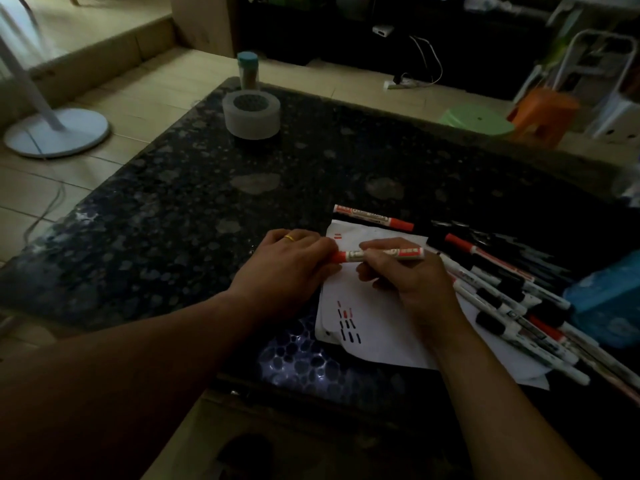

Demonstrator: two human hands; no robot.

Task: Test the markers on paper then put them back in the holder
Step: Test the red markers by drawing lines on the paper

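Note:
A red marker (391, 253) lies level above the white paper (367, 327), held by both hands. My left hand (291, 265) grips its red cap end, and my right hand (405, 271) grips the white barrel. The paper carries short red and black test strokes (348, 323). Another red marker (372, 216) lies at the paper's far edge. Several black and red markers (512, 306) are piled to the right of the paper. A round grey holder (251, 114) with a honeycomb of holes stands at the table's far left.
The dark speckled stone table (207, 202) carries a teal-lidded jar (248, 70) behind the holder and a blue packet (609, 299) at the right edge. On the floor stand a white fan base (57, 133), a green stool (476, 119) and an orange stool (543, 112).

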